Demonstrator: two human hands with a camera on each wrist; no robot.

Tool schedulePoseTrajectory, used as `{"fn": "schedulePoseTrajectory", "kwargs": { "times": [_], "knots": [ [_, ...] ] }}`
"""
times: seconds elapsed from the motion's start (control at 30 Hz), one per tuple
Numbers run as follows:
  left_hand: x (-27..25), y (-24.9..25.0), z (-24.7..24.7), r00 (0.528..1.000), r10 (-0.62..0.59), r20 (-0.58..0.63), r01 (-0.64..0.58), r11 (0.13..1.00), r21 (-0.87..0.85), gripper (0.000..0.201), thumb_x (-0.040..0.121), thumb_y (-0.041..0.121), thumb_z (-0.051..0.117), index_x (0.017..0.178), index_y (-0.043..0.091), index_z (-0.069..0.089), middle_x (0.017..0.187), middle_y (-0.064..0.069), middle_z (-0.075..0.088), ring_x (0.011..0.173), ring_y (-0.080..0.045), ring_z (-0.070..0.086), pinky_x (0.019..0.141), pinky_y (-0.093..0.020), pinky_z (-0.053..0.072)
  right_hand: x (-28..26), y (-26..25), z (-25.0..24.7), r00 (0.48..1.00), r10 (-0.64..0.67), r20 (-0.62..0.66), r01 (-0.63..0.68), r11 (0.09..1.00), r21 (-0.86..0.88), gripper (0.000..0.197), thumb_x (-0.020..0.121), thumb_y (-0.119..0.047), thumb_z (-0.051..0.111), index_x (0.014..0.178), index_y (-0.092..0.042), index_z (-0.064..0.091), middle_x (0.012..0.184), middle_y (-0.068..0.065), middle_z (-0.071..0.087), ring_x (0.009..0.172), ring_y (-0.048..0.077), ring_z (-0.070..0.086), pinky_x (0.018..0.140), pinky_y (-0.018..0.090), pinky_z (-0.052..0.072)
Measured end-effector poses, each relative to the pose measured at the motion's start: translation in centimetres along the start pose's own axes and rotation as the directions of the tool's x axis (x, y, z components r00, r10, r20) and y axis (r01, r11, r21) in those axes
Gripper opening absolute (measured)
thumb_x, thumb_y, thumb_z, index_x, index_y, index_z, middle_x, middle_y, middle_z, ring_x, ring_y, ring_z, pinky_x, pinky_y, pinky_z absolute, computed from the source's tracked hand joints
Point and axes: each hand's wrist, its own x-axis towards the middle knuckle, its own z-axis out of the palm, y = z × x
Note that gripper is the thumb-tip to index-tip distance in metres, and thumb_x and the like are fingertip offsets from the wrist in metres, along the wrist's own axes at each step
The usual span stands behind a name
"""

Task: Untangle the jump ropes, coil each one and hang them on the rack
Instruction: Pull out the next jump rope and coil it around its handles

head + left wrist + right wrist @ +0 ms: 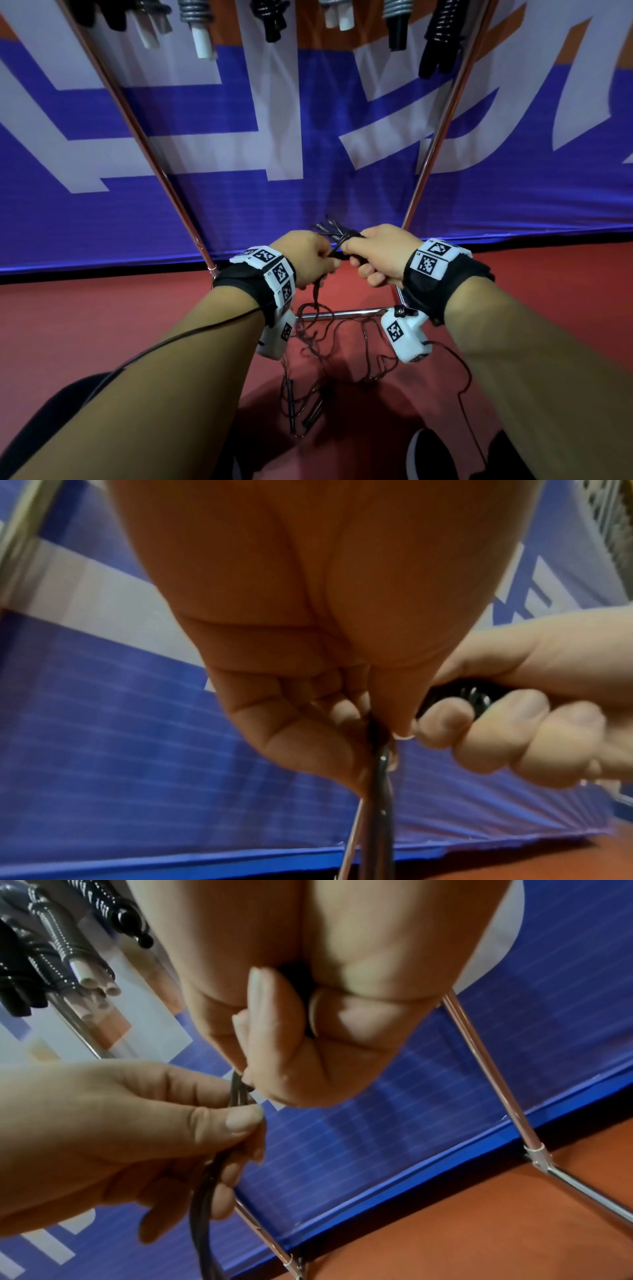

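A dark jump rope (337,236) is bunched between both hands in front of the rack. My right hand (368,265) grips the folded bundle and its black handles (474,693) in a fist. My left hand (327,265) pinches the cord (380,756) just beside it, thumb against fingers. From the left hand the loose cord (317,325) hangs to the red floor in a tangle, with two dark handles (301,407) lying there. In the right wrist view, the left hand (240,1118) pinches strands (236,1091) running up into the right fist (274,1047).
The rack's slanted metal poles (137,133) (442,133) rise on either side, with a base bar (346,312) on the floor. Several coiled ropes (197,24) with black or white handles hang along the top. A blue and white banner (308,154) stands behind.
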Motion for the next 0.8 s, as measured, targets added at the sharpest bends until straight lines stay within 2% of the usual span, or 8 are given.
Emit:
{"fn": "schedulePoseTrajectory", "kwargs": {
  "times": [0.1, 0.23, 0.37, 0.43, 0.57, 0.67, 0.73, 0.8],
  "knots": [
    [0.1, -0.4, 0.2, 0.999, 0.035, 0.006, -0.034, 0.996, -0.08, 0.026, 0.099, 0.042, 0.068, 0.086, 0.019, 0.068, 0.078, 0.0, 0.076, 0.069, -0.02, 0.074, 0.065, -0.041, 0.064, -0.1, 0.0, -0.1, 0.999, -0.017, 0.045, 0.013, 0.996, 0.086, 0.022, 0.098, -0.026, 0.072, 0.104, -0.007, 0.06, 0.073, 0.003, 0.056, 0.052, 0.011, 0.039, 0.04, 0.022, 0.024],
    [-0.1, -0.1, 0.0, 0.989, 0.112, 0.096, -0.073, 0.936, -0.345, 0.007, 0.102, 0.025, 0.069, 0.104, 0.019, 0.068, 0.094, -0.002, 0.08, 0.08, -0.015, 0.077, 0.067, -0.039, 0.061, 0.1, -0.2, -0.3, 0.998, -0.062, 0.002, 0.061, 0.987, 0.149, 0.04, 0.101, -0.046, 0.071, 0.101, -0.006, 0.063, 0.075, 0.006, 0.057, 0.051, 0.012, 0.038, 0.041, 0.021, 0.023],
    [0.1, -0.7, -0.3, 0.949, 0.181, 0.26, -0.027, 0.863, -0.504, 0.039, 0.09, -0.008, 0.073, 0.121, 0.015, 0.066, 0.109, -0.009, 0.079, 0.097, -0.016, 0.074, 0.092, -0.035, 0.058, 0.3, -0.3, -0.7, 0.997, -0.069, -0.021, 0.072, 0.982, 0.176, 0.038, 0.104, -0.042, 0.068, 0.1, -0.005, 0.061, 0.078, 0.013, 0.059, 0.051, 0.014, 0.039, 0.04, 0.021, 0.024],
    [0.0, -0.8, -0.2, 0.95, 0.174, 0.261, -0.017, 0.859, -0.512, 0.041, 0.087, -0.013, 0.074, 0.118, 0.013, 0.067, 0.105, -0.011, 0.079, 0.095, -0.018, 0.075, 0.088, -0.033, 0.059, 0.2, -0.4, -0.8, 0.996, -0.08, -0.035, 0.085, 0.982, 0.167, 0.038, 0.103, -0.043, 0.069, 0.1, -0.006, 0.059, 0.081, 0.014, 0.059, 0.051, 0.014, 0.04, 0.04, 0.021, 0.026],
    [0.4, -0.8, 0.3, 0.992, 0.093, 0.086, -0.059, 0.94, -0.337, 0.025, 0.083, 0.0, 0.082, 0.096, 0.018, 0.072, 0.087, -0.004, 0.078, 0.088, -0.027, 0.076, 0.074, -0.039, 0.066, -0.1, -0.6, -0.8, 0.994, -0.085, -0.075, 0.097, 0.981, 0.169, 0.034, 0.102, -0.041, 0.069, 0.098, -0.008, 0.061, 0.08, 0.009, 0.058, 0.05, 0.014, 0.039, 0.039, 0.021, 0.026],
    [0.8, -0.5, 1.0, 0.996, 0.071, -0.051, -0.079, 0.982, -0.174, 0.013, 0.087, 0.021, 0.083, 0.088, 0.023, 0.07, 0.078, 0.003, 0.066, 0.078, -0.025, 0.069, 0.072, -0.036, 0.062, -0.3, -1.0, -0.9, 0.99, -0.099, -0.103, 0.117, 0.974, 0.191, 0.031, 0.101, -0.039, 0.069, 0.097, -0.009, 0.063, 0.078, 0.008, 0.058, 0.05, 0.014, 0.038, 0.039, 0.022, 0.026],
    [0.9, -0.6, 1.8, 0.993, 0.093, -0.071, -0.098, 0.993, -0.07, 0.011, 0.093, 0.034, 0.073, 0.089, 0.025, 0.067, 0.08, 0.008, 0.065, 0.076, -0.016, 0.062, 0.069, -0.028, 0.051, -0.2, -1.2, -0.9, 0.988, -0.111, -0.107, 0.136, 0.955, 0.265, 0.028, 0.101, -0.036, 0.068, 0.098, -0.009, 0.062, 0.077, 0.008, 0.057, 0.051, 0.014, 0.037, 0.04, 0.023, 0.024],
    [1.0, -1.1, 2.7, 0.995, 0.094, -0.015, -0.094, 0.996, -0.009, 0.012, 0.094, 0.039, 0.069, 0.091, 0.028, 0.067, 0.085, 0.008, 0.067, 0.081, -0.015, 0.062, 0.073, -0.027, 0.049, -0.1, -1.3, -1.0, 0.984, -0.119, -0.132, 0.157, 0.928, 0.339, 0.026, 0.103, -0.034, 0.067, 0.098, -0.009, 0.061, 0.077, 0.009, 0.055, 0.051, 0.014, 0.036, 0.04, 0.023, 0.023]
  ]
}}
